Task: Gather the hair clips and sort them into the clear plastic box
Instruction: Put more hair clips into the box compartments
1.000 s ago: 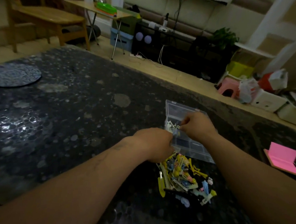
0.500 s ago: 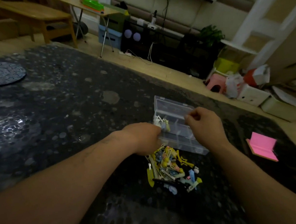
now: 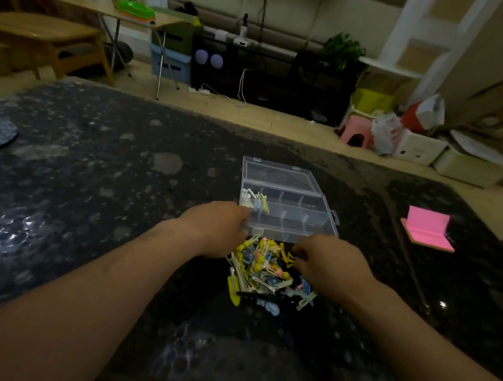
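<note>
Leftmost, the left hand (image 3: 217, 231) curls over the near-left corner of the clear plastic box (image 3: 286, 199), fingertips pinching a pale blue clip (image 3: 256, 207). Rightward, the right hand (image 3: 328, 262) closes loosely on the hair clips (image 3: 265, 274) heaped just before the box.

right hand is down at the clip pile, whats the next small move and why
Probably pinch one clip with the right hand and lift it toward the clear plastic box. Its fingers sit at the pile of hair clips, the left hand rests against the box's near left corner, and most compartments look empty.
</note>
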Motion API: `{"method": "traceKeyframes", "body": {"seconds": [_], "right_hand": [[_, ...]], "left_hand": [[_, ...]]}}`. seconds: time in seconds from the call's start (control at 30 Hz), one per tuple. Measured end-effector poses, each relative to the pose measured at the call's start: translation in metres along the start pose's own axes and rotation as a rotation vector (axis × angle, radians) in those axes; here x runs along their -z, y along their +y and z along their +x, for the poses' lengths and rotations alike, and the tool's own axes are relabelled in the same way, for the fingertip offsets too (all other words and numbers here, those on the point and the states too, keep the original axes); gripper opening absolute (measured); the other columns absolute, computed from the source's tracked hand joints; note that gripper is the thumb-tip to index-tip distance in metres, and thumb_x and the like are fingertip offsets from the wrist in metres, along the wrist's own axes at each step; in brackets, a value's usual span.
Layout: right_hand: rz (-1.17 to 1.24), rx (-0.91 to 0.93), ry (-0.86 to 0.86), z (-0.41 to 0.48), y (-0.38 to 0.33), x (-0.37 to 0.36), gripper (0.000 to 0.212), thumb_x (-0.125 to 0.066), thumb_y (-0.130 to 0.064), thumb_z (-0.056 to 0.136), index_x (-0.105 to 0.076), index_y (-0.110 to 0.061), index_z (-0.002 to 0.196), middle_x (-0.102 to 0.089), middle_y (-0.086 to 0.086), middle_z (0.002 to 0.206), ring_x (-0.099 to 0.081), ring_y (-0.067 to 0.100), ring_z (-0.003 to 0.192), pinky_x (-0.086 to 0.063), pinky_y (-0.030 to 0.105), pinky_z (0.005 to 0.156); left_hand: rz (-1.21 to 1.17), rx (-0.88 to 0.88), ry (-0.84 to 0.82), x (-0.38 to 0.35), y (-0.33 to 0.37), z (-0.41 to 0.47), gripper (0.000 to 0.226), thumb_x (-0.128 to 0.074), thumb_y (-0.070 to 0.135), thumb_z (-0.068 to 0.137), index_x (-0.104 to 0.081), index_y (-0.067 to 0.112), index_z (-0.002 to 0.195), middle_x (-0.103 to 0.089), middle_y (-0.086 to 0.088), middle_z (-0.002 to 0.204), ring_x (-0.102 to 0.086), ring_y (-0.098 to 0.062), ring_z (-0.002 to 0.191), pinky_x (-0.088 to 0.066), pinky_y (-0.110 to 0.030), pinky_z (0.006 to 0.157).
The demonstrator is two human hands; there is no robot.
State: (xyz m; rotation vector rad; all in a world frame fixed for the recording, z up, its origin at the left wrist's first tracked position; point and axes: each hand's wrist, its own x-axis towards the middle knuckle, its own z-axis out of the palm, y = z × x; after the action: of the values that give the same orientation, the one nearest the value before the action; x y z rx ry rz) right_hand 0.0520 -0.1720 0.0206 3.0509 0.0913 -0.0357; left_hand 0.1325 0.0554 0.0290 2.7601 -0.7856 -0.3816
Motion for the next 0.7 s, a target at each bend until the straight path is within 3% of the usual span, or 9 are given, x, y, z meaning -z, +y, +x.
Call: {"method": "traceKeyframes", "body": {"seconds": [0.07, 0.2, 0.53, 0.63, 0.7], "right_hand": [[0.04, -0.004, -0.026, 0.002, 0.001, -0.002, 0.017, -0.063, -0.029, 0.096, -0.056, -0.026, 0.081, -0.056, -0.008, 0.082, -0.054, 0.018, 0.077, -0.043, 0.031, 0.065], [0.136, -0.042, -0.113, 0.004, 0.001, 0.0, 0.005, -0.065, -0.028, 0.096, -0.06, -0.028, 0.096, -0.065, -0.006, 0.095, -0.062, 0.019, 0.087, -0.053, 0.034, 0.075], [0.249, -0.062, -0.161, 0.001, 0.007, 0.014, 0.013, -0.068, -0.021, 0.097, -0.059, -0.029, 0.09, -0.064, -0.005, 0.088, -0.061, 0.009, 0.08, -0.056, 0.033, 0.073], [0.416, -0.106, -0.097, 0.005, 0.01, 0.035, 0.008, -0.071, -0.028, 0.1, -0.064, -0.032, 0.099, -0.068, -0.008, 0.093, -0.066, 0.006, 0.085, -0.052, 0.025, 0.07], [0.565, -0.142, 0.016, 0.018, 0.011, 0.05, 0.004, -0.071, -0.03, 0.1, -0.068, -0.028, 0.099, -0.071, -0.005, 0.092, -0.068, 0.011, 0.085, -0.055, 0.029, 0.072]], "left_hand": [[0.003, -0.001, 0.0, 0.0, -0.001, 0.0, 0.016, -0.046, 0.039, 0.104, -0.054, 0.029, 0.114, -0.057, 0.0, 0.118, -0.057, -0.025, 0.105, -0.05, -0.042, 0.089], [0.017, -0.012, 0.012, -0.002, -0.002, 0.0, 0.025, -0.047, 0.042, 0.104, -0.055, 0.027, 0.123, -0.057, 0.0, 0.119, -0.057, -0.025, 0.106, -0.05, -0.041, 0.089], [-0.035, 0.001, 0.008, 0.0, -0.002, -0.001, 0.022, -0.047, 0.04, 0.103, -0.056, 0.028, 0.118, -0.054, 0.004, 0.109, -0.057, -0.023, 0.102, -0.052, -0.042, 0.089], [-0.033, -0.009, 0.011, -0.001, -0.002, 0.001, 0.021, -0.046, 0.041, 0.103, -0.055, 0.028, 0.117, -0.054, 0.0, 0.109, -0.057, -0.025, 0.101, -0.053, -0.044, 0.089], [-0.024, -0.014, 0.014, -0.001, -0.001, 0.001, 0.022, -0.045, 0.041, 0.103, -0.055, 0.027, 0.117, -0.052, -0.002, 0.105, -0.057, -0.027, 0.099, -0.053, -0.045, 0.089]]}}
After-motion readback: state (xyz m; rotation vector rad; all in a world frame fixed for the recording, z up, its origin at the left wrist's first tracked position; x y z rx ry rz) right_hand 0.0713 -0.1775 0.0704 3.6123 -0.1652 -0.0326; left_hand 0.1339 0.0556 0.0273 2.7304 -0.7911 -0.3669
